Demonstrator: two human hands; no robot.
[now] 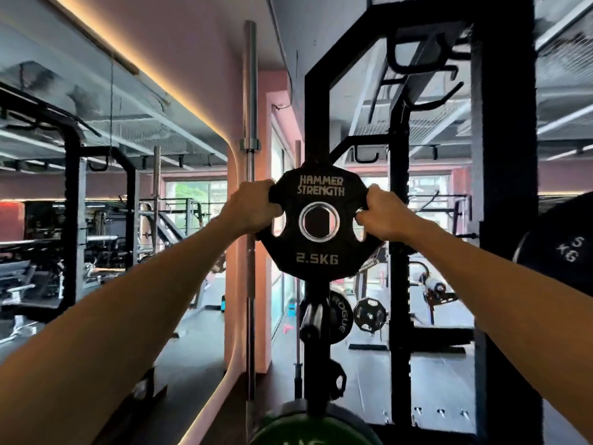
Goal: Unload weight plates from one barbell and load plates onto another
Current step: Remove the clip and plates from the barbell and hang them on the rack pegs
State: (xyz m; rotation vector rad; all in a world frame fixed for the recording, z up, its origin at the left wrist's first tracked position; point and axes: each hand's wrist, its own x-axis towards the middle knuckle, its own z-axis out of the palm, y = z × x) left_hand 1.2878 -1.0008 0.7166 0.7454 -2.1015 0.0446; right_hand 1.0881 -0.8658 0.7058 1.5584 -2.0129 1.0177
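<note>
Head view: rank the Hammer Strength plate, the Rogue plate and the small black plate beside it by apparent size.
1. Hammer Strength 2.5 kg plate, though nearness inflates it.
2. Rogue plate, partly hidden.
3. Small black plate.

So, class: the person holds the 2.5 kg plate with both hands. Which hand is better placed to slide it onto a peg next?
Neither clearly: the left hand and right hand grip opposite edges of the 2.5 kg plate at level height, so both should guide it.

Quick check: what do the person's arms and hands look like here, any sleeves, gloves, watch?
Both forearms are bare from the frame edge to the wrists: no sleeves in view. The left hand and right hand wear no gloves; no watch, wristband or rings are visible. Motion blur may hide small details.
</note>
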